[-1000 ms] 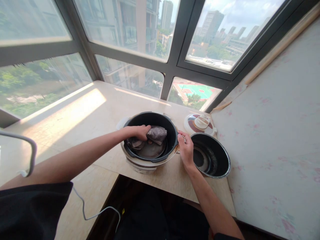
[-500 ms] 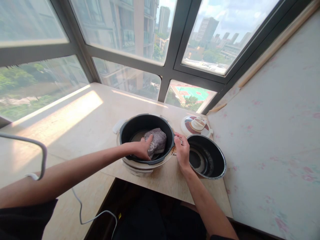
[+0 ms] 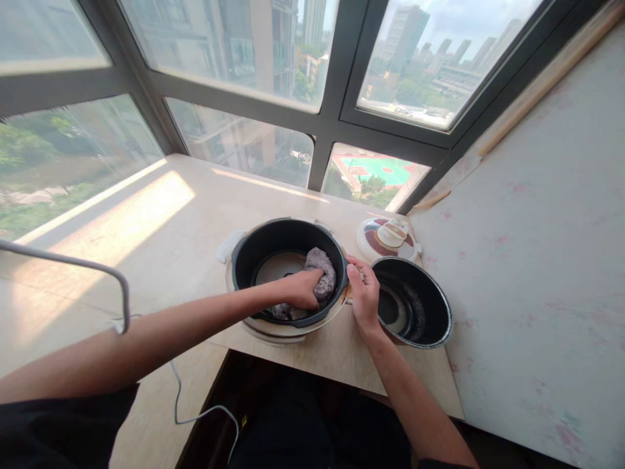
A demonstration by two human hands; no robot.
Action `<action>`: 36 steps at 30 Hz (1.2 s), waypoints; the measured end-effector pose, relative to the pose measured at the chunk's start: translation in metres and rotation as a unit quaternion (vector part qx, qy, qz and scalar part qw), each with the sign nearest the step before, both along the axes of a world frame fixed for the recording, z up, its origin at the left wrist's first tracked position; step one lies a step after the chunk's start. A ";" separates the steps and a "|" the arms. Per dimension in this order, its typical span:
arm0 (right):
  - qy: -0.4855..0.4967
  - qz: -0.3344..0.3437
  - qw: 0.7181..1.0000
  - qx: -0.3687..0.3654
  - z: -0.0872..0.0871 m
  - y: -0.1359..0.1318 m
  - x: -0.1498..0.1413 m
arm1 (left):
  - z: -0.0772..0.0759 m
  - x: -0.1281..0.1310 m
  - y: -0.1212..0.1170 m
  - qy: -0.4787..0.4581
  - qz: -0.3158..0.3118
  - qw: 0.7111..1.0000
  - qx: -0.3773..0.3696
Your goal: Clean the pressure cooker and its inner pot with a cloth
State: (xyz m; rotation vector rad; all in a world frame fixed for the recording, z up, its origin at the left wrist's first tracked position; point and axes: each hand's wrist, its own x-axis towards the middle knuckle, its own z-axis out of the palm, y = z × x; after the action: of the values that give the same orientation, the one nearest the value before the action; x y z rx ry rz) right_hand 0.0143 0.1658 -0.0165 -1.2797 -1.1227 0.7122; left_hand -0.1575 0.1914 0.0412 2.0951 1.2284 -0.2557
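My left hand (image 3: 303, 290) reaches into a round electric cooker (image 3: 263, 242) with a dark inside. It is closed on a speckled grey-brown cloth (image 3: 322, 267), pressed against the inner wall on the right; part of the cloth shows below the wrist. My right hand (image 3: 365, 293) grips the cooker's right edge, thumb and fingers closed at the rim by the side handle. A pale disc shows in the middle of the cooker's floor. Just right of my right hand stands a black inner pot (image 3: 415, 303) with bare insides.
Behind the inner pot lies a white and brown lid (image 3: 388, 236) with a knob. A grey cable (image 3: 97, 266) crosses at the left, over my forearm, and hangs past the counter (image 3: 195, 221). Windows rise behind; a papered wall (image 3: 527, 260) bounds the right.
My left hand has moved right inside the cooker, its fingers curling around the cloth, which is now bunched at the right wall. My right hand keeps its hold. The view has shifted slightly.
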 end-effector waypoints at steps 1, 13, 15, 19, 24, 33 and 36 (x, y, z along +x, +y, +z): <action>0.003 -0.001 1.000 0.000 0.000 0.000 0.000 | 0.001 0.001 0.002 0.004 -0.001 1.000 0.001; 0.004 -0.008 1.000 -0.012 0.002 -0.002 0.002 | 0.002 -0.006 0.021 0.014 -0.065 0.998 0.019; 0.000 -0.009 1.000 -0.016 0.003 -0.003 0.002 | 0.004 -0.011 0.023 0.012 -0.096 0.995 0.009; 0.000 -0.010 1.000 -0.019 0.002 -0.004 0.002 | 0.010 -0.026 0.023 -0.032 -0.175 0.982 -0.056; -0.002 -0.009 1.000 -0.018 0.001 -0.005 0.004 | 0.023 -0.048 0.023 -0.054 -0.231 0.965 -0.115; -0.001 -0.026 0.999 -0.021 0.001 -0.006 0.003 | 0.038 -0.060 0.026 -0.168 -0.153 0.957 -0.177; 0.005 -0.030 0.999 -0.019 -0.001 -0.005 0.003 | 0.038 -0.041 0.017 -0.169 -0.088 0.971 -0.142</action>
State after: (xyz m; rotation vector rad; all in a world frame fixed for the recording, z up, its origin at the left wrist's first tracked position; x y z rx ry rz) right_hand 0.0174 0.1604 -0.0171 -1.3351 -1.0634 0.6982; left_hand -0.1984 0.2084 0.0788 1.9001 0.7582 -0.1354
